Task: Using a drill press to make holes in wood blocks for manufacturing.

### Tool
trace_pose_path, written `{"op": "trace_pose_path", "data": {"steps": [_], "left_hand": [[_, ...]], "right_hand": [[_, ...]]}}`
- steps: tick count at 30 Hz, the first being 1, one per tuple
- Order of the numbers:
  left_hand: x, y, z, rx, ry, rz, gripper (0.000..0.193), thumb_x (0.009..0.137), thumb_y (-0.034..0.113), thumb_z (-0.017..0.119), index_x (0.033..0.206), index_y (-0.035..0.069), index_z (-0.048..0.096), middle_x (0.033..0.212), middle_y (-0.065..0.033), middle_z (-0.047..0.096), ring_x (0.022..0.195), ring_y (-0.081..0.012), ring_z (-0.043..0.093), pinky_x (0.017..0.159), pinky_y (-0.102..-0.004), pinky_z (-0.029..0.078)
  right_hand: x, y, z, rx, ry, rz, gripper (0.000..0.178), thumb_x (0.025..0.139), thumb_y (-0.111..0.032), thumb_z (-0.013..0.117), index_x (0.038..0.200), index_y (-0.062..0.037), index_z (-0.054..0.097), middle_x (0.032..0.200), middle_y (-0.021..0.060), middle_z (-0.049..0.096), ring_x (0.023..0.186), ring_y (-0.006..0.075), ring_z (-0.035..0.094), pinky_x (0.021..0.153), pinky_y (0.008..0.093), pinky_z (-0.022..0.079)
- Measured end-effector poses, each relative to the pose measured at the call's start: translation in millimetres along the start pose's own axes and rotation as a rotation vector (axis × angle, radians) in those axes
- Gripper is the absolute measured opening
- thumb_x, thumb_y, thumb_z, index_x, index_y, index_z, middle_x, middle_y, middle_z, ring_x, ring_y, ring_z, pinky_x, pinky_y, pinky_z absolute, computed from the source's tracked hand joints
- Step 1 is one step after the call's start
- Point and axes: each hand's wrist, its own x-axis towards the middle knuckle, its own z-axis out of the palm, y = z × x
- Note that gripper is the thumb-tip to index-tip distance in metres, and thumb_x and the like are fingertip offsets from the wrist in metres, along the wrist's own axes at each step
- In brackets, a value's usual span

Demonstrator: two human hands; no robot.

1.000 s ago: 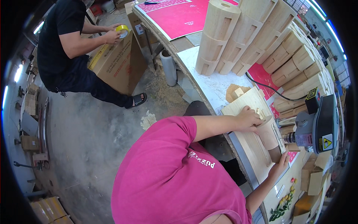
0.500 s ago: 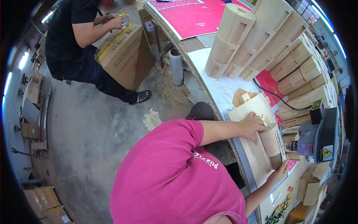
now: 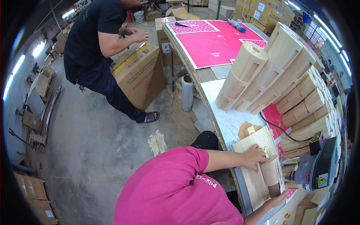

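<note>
Head view shows left grip (image 3: 254, 156) curled at wooden cylinder (image 3: 270, 174), right grip (image 3: 276, 200) nearly flat.

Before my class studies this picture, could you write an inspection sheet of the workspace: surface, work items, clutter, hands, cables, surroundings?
Surface: workbench with a white board and, farther along, pink printed sheets.
Work items: wooden cylinder lying in a wooden fixture; grey drilling machine beside it, bit contact unclear.
Clutter: sawdust on the white board; upright stacks of wooden cylinders close by.
Hands: left hand at the cylinder's upper end in the picture; right hand by the fixture's lower end; exact grips unclear.
Cables: black cable running toward the drilling machine.
Surroundings: another person stands beside a large carton; pale debris on the floor.
</note>
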Motion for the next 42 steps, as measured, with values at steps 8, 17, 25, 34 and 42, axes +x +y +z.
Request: {"op": "trace_pose_path", "data": {"steps": [8,17,25,34,42], "left_hand": [[2.7,-2.6,-4.5,-0.002,0.002,-0.011,0.06,0.05,0.034,0.078,0.103,0.014,0.059,0.081,0.0007,0.052,0.087,-0.0185,0.047,0.081,-0.0376,0.028],[2.7,-1.3,-4.7,0.017,-0.026,-0.029,0.06,0.052,0.036,0.077,0.105,0.015,0.058,0.082,0.0009,0.051,0.087,-0.0191,0.046,0.08,-0.0363,0.029],[3.0,1.6,-7.6,0.031,-0.074,-0.05,0.06,0.054,0.036,0.077,0.106,0.015,0.058,0.083,-0.0001,0.051,0.088,-0.0198,0.046,0.078,-0.0356,0.03],[1.5,0.9,-4.5,0.031,-0.078,-0.064,0.06,0.055,0.037,0.076,0.109,0.017,0.058,0.083,-0.0004,0.051,0.088,-0.02,0.047,0.078,-0.0355,0.03],[4.0,-0.4,-8.7,0.042,-0.11,-0.06,0.06,0.056,0.038,0.076,0.109,0.017,0.057,0.083,-0.0019,0.052,0.088,-0.0207,0.048,0.077,-0.0355,0.031]], "right_hand": [[2.3,5.1,5.0,-0.032,0.054,-0.054,0.044,0.093,-0.031,0.038,0.112,0.007,0.048,0.117,0.0192,0.044,0.108,0.0281,0.042,0.096,0.0337,0.031],[-4.1,-2.2,10.7,0.01,0.144,-0.104,0.039,0.093,-0.028,0.036,0.098,0.0061,0.054,0.098,0.0153,0.051,0.094,0.0257,0.047,0.089,0.0349,0.034],[1.2,5.8,4.4,-0.012,0.119,-0.087,0.037,0.094,-0.025,0.034,0.096,0.0064,0.054,0.096,0.0156,0.049,0.093,0.0261,0.046,0.086,0.0356,0.035],[5.5,-5.9,-5.1,0.147,0.031,0.004,0.036,0.095,-0.025,0.033,0.095,0.0054,0.053,0.091,0.0126,0.048,0.09,0.025,0.046,0.083,0.0357,0.038],[39.7,-38.7,-29.4,0.209,0.168,0.009,0.034,0.092,-0.024,0.037,0.101,0.0037,0.054,0.098,0.0111,0.051,0.093,0.0209,0.05,0.081,0.0311,0.042]]}}
